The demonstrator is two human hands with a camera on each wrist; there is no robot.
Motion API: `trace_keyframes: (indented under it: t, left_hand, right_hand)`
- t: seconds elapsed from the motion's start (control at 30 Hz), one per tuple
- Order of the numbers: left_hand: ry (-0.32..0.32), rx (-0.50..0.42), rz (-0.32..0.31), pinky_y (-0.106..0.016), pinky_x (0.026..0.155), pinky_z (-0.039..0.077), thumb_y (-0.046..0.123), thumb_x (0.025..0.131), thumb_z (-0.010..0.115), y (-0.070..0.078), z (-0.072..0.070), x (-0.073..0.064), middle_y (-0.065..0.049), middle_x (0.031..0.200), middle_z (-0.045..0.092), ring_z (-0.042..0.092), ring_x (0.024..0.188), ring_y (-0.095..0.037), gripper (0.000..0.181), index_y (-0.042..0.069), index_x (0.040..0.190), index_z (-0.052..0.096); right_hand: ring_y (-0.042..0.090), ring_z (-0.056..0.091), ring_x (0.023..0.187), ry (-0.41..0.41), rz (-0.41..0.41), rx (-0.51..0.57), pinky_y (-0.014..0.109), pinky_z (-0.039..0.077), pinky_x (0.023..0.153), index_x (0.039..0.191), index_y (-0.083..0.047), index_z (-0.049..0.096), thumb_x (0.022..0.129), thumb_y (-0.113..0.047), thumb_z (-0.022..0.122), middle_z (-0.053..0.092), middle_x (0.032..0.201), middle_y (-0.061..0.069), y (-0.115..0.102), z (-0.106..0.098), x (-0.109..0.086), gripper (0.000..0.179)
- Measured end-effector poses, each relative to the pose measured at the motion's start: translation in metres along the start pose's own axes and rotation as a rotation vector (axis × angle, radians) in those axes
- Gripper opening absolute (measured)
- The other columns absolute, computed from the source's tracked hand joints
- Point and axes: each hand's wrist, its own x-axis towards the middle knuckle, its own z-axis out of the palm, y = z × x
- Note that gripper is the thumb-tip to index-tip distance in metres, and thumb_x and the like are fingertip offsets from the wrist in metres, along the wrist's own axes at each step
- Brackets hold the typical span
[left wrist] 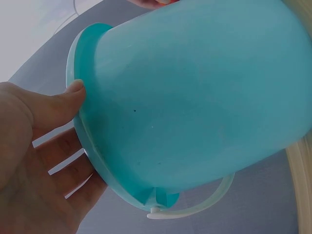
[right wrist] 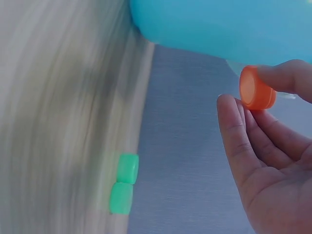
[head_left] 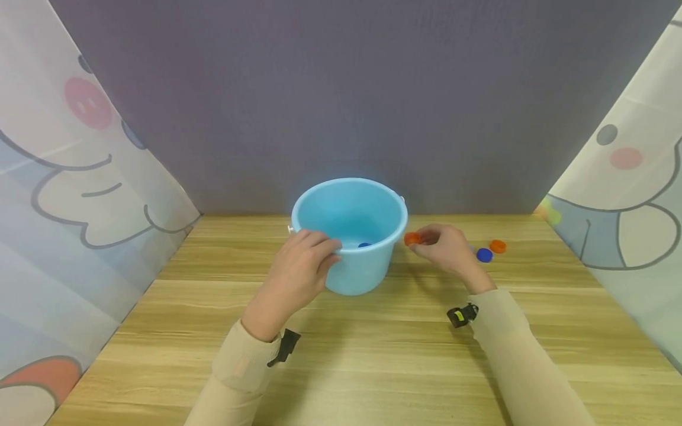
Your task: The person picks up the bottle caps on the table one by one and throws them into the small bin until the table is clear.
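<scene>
A light blue bucket (head_left: 359,272) stands upright on the table, a blue cap (head_left: 364,244) showing on its bottom. My left hand (head_left: 301,269) grips the near left part of the rim. In the left wrist view the thumb (left wrist: 61,105) lies on the outer side of that rim, and the other fingers pass behind it. Just right of the bucket, my right hand (head_left: 444,251) pinches an orange bottle cap (head_left: 412,238) between thumb and fingers. The right wrist view shows this orange cap (right wrist: 256,87) raised above the tabletop, its round face turned sideways.
Right of my right hand lie a blue cap (head_left: 484,255) and another orange cap (head_left: 498,245). Two green caps (right wrist: 127,168) sit together in the right wrist view. A white bucket handle (left wrist: 200,207) hangs down. A dark grey wall (head_left: 341,106) rises behind the wooden table (head_left: 373,367).
</scene>
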Motion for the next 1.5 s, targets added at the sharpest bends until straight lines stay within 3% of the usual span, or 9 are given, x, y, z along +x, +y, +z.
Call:
trace_keyframes:
  t: [0.43,0.8,1.5]
  left_hand:
    - [0.006,-0.001,0.005,-0.039,0.084,0.052,0.007,0.090,0.077,0.001,0.000,0.000,-0.004,0.095,0.072,0.061,0.092,-0.026,0.015,0.004,0.104,0.076]
    - [0.002,0.000,0.003,-0.039,0.083,0.052,0.007,0.090,0.077,0.000,0.001,0.000,-0.005,0.096,0.072,0.061,0.092,-0.027,0.015,0.004,0.105,0.076]
    - [0.007,-0.003,0.009,-0.039,0.083,0.053,0.007,0.090,0.077,0.000,0.001,0.002,-0.005,0.096,0.072,0.062,0.092,-0.027,0.015,0.004,0.105,0.076]
  right_hand:
    - [0.037,0.064,0.108,0.038,0.022,0.039,0.049,0.058,0.087,0.124,0.002,0.065,0.093,-0.029,0.073,0.068,0.118,0.021,-0.018,-0.011,-0.009,0.045]
    - [0.036,0.066,0.102,0.108,-0.044,0.059,0.049,0.057,0.086,0.120,0.004,0.067,0.093,-0.029,0.073,0.070,0.113,0.022,-0.029,-0.017,-0.017,0.043]
    - [0.033,0.067,0.098,0.193,-0.076,0.068,0.042,0.056,0.082,0.118,0.002,0.069,0.094,-0.028,0.073,0.071,0.111,0.019,-0.040,-0.020,-0.023,0.039]
